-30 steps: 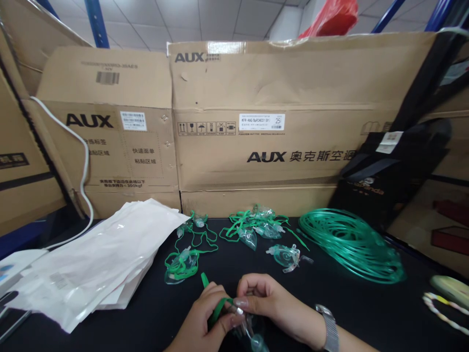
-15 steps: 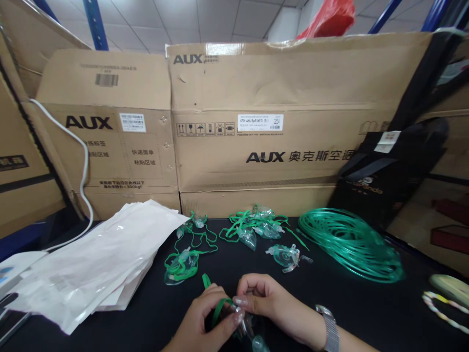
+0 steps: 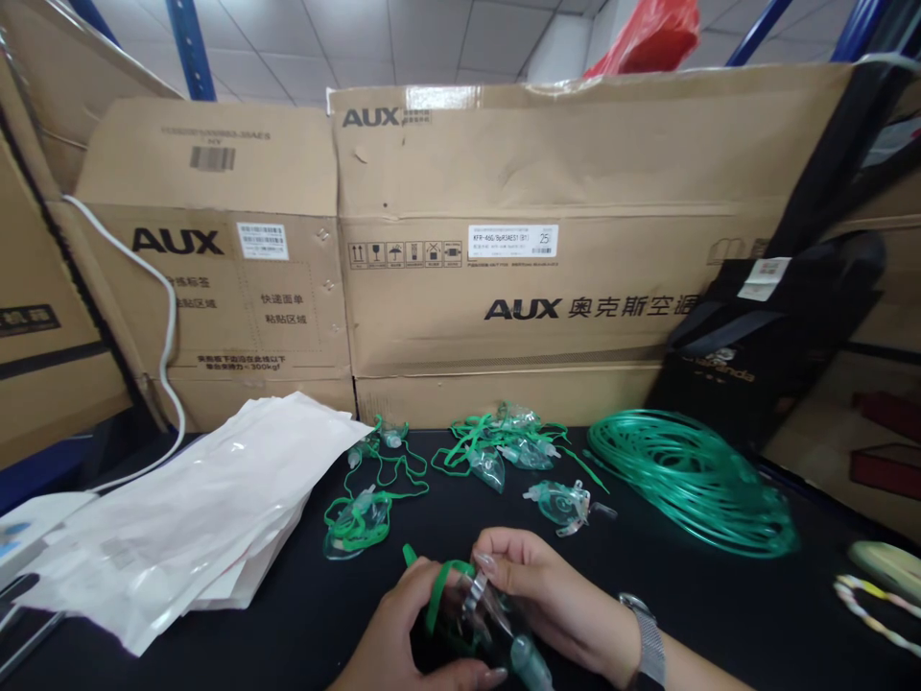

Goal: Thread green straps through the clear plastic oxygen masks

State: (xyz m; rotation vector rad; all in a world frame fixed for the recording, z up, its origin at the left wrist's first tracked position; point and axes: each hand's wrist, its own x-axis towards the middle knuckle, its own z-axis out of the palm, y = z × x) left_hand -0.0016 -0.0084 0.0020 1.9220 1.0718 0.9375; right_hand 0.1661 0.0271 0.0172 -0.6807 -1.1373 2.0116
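A clear green-tinted oxygen mask with a green elastic strap is between my hands at the bottom middle. My left hand is curled around its left side, thumb along the lower edge. With thumb and fingers pinched, my right hand grips the mask's upper edge by a small metal nose strip. A pale green connector points down to the lower right. Just beyond my hands lie a strapped mask on the left and another mask on the right.
A heap of masks with green straps lies farther back. Coiled green tubing sits at right, near a bead bracelet. White plastic bags are stacked at left beside a white cable. Cardboard boxes wall off the back.
The mask has come further into view between my hands. My left thumb has moved down, away from the right fingertips, to the mask's lower edge. My right hand stays at the upper edge.
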